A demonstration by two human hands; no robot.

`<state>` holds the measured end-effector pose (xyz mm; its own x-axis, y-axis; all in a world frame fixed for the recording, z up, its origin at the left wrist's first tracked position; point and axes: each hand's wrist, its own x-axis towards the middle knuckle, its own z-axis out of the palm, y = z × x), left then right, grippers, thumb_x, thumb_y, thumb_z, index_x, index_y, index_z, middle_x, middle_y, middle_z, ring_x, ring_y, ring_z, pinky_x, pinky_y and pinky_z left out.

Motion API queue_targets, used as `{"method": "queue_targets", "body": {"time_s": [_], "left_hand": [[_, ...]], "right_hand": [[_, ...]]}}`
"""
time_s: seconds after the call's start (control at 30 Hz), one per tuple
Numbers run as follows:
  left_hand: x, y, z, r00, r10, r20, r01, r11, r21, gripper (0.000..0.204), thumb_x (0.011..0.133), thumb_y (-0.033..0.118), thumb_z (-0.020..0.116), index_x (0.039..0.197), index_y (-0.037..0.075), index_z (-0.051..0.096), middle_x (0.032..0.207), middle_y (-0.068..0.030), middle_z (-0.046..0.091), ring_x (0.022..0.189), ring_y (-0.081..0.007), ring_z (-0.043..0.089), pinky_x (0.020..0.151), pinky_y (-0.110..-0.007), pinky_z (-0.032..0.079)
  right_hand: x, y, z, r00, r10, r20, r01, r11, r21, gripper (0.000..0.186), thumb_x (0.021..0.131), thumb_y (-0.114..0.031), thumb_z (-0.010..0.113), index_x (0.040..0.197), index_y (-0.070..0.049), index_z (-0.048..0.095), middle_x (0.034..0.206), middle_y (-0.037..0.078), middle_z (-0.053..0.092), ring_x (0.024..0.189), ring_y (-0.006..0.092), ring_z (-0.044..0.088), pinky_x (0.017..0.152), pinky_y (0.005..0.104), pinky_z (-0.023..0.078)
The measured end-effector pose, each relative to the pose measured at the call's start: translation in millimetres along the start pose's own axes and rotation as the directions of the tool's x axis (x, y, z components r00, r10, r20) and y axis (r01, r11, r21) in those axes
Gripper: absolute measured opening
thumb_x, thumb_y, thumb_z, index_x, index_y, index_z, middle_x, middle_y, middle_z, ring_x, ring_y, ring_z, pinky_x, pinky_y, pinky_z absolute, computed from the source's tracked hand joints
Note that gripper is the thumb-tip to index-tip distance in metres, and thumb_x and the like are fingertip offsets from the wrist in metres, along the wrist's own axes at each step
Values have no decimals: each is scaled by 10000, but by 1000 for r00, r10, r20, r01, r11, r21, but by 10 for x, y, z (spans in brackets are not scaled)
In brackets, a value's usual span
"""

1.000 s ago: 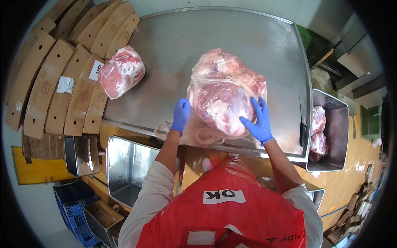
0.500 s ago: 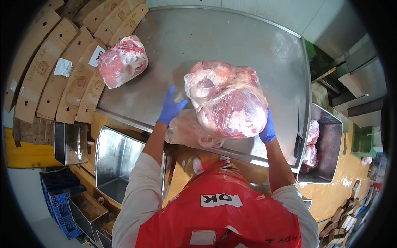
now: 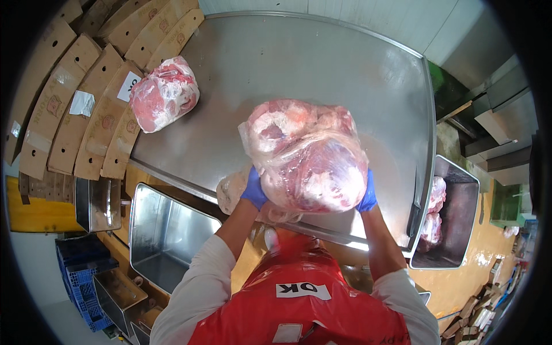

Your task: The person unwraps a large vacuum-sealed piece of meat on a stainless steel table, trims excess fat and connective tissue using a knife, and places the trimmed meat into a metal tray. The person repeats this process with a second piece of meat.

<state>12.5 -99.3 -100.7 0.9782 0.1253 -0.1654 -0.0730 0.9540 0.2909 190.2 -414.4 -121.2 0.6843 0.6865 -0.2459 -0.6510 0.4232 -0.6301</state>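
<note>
A big chunk of raw meat [image 3: 313, 158] wrapped in clear plastic film is in front of me, over the near part of the steel table [image 3: 276, 57]. My left hand [image 3: 254, 190], in a blue glove, grips its lower left side. On the right side my right hand [image 3: 368, 192], also blue-gloved, presses against the meat. The fingers of both hands are partly hidden behind it. Loose clear plastic [image 3: 229, 192] hangs at the table's near edge, beside and below my left hand. Another raw meat chunk [image 3: 165, 95] rests at the table's left side, against the cardboard boxes.
Several cardboard boxes [image 3: 103, 132] line the left side. Below the table's left edge stands a steel bin [image 3: 167, 230]. Another steel bin [image 3: 460, 218] at the right holds meat pieces. Blue plastic crates [image 3: 86, 287] are stacked at lower left.
My left hand has gone from spread fingers beside the meat to gripping its lower left side. The wrapped meat has shifted slightly toward me and left, with my right hand still on it.
</note>
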Motion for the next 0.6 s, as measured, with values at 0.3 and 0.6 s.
{"method": "queue_targets", "body": {"time_s": [0.3,0.6], "left_hand": [[-46,526,979,980,39,-196,56,889,454,553,1107,456,385,1476,55,477,1427,-109,574,1239,-223,586,1067,-405,504],[304,293,1093,968,203,-148,90,269,959,513,985,472,659,1048,-36,690,783,-107,699,702,-259,635,701,-401,530]], "right_hand": [[-936,-667,1074,970,195,-148,-183,979,93,815,1002,-681,440,1436,7,493,1250,181,669,1043,295,706,904,426,600],[165,-163,1006,855,-516,-47,248,488,-837,466,975,-486,659,1007,-22,632,925,78,663,758,207,631,774,354,536]]}}
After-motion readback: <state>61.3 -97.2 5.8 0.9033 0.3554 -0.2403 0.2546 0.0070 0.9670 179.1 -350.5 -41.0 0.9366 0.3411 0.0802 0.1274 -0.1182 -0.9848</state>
